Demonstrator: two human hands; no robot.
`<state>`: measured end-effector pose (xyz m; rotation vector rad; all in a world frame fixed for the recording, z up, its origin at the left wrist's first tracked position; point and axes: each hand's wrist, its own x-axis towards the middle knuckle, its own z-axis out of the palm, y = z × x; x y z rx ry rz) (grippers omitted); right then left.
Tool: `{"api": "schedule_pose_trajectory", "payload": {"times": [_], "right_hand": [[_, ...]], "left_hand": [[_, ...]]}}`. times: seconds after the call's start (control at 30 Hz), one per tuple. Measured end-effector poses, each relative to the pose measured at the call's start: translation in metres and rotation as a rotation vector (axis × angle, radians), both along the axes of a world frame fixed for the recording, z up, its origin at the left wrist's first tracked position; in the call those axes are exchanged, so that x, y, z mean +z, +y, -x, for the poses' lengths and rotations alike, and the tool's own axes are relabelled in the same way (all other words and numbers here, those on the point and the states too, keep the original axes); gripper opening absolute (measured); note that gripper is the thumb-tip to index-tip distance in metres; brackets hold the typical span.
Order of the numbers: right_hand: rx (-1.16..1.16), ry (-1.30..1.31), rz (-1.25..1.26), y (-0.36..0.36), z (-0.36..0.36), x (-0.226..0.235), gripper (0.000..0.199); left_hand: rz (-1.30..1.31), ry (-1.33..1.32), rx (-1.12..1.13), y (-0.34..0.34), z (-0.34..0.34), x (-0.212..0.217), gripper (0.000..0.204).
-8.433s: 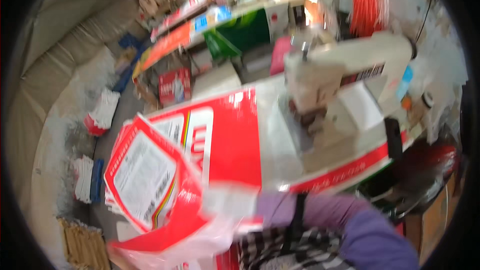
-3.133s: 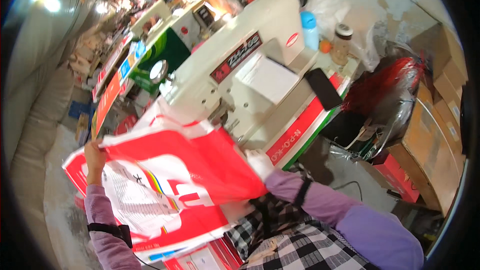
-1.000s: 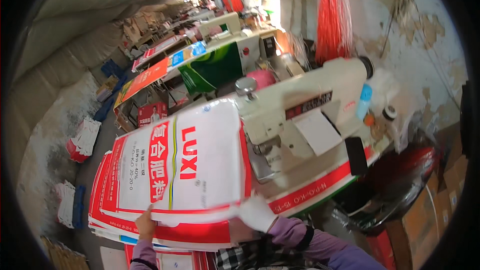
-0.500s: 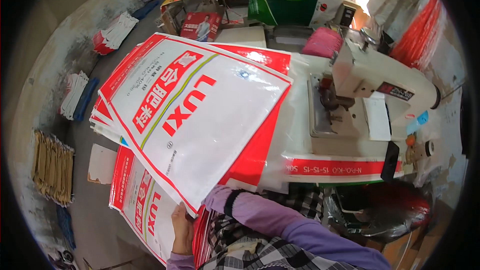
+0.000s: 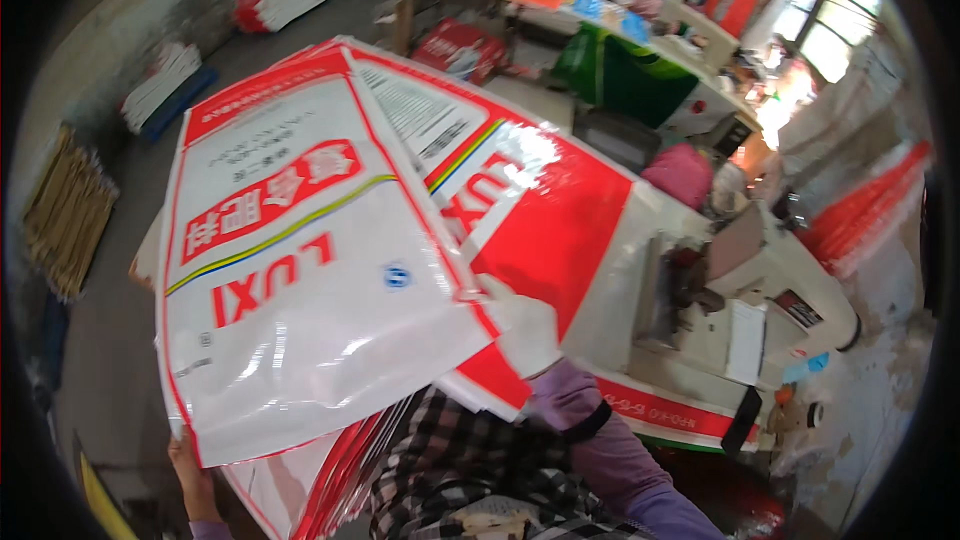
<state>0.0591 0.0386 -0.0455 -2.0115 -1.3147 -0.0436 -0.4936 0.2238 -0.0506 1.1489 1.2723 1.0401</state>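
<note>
A flat white sack with red borders and red print point(image 5: 300, 330) lies spread before me, tilted down toward my lap. At its lower left corner my left hand point(image 5: 188, 460) is closed on the edge, thumb on top. My right hand point(image 5: 525, 330), in a white glove, is closed at the sack's right edge; its fingertips are partly hidden there. Beneath and beyond lies another red-and-white sack point(image 5: 560, 230) on the machine table. Below the held sack, a stack of folded sacks point(image 5: 345, 475) rests by my checked apron point(image 5: 440, 460).
A cream industrial sewing machine point(image 5: 740, 250) stands on the table at right. A pink bundle point(image 5: 680, 174) sits behind it, and red strands point(image 5: 870, 210) hang by the wall. Bundled brown sacks point(image 5: 68, 215) and white bundles point(image 5: 160, 85) are on the floor at left.
The held sack has swung left and down toward me, uncovering more of the sack behind it. My left hand has moved left with its corner. The gloved right hand has come into sight.
</note>
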Motion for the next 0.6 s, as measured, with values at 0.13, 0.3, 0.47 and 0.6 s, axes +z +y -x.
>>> {"api": "schedule_pose_trajectory", "payload": {"times": [0.13,0.3,0.47,0.6], "right_hand": [[0.382,0.185,0.171,0.062,0.116,-0.017,0.049],[0.375,0.058,0.418,0.086,0.159,-0.153,0.070],[0.041,0.513,0.306,0.056,0.141,-0.249,0.059],[-0.018,0.517,0.246,0.062,0.147,-0.288,0.052]], "left_hand": [[0.092,-0.022,0.199,-0.073,0.153,0.007,0.036],[0.473,-0.085,0.273,-0.188,0.195,-0.055,0.029],[0.578,-0.319,0.377,-0.228,0.145,-0.120,0.040],[0.653,-0.110,0.316,-0.212,0.151,-0.169,0.044]]}}
